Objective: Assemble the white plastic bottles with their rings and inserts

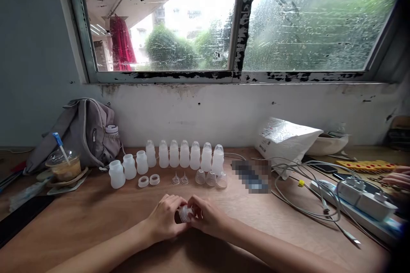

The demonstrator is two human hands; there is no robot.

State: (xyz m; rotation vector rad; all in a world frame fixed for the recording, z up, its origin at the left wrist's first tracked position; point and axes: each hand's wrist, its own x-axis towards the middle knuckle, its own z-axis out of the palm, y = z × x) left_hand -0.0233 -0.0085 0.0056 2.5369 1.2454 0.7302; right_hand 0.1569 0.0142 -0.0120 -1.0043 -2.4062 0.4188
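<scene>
My left hand (167, 218) and my right hand (207, 216) meet low in the middle, fingers closed around a small translucent white ribbed ring (185, 215), partly hidden by the fingers. Beyond them, two white collar rings (154, 179) lie on the left. Two clear bottle nipples (176, 178) are near the centre, and three clear dome caps (210, 178) stand to the right. Three open white baby bottles (117, 175) form a slanted row at left. Several baby bottles with clear caps (184, 154) stand upright in a row behind.
A brown wooden table (96, 222) carries an iced drink cup (64, 166) and a grey backpack (92, 132) at left. To the right lie looped cables (288, 204), a power strip (349, 200) and a white bag (285, 136). Another person's hand (399, 178) shows at far right.
</scene>
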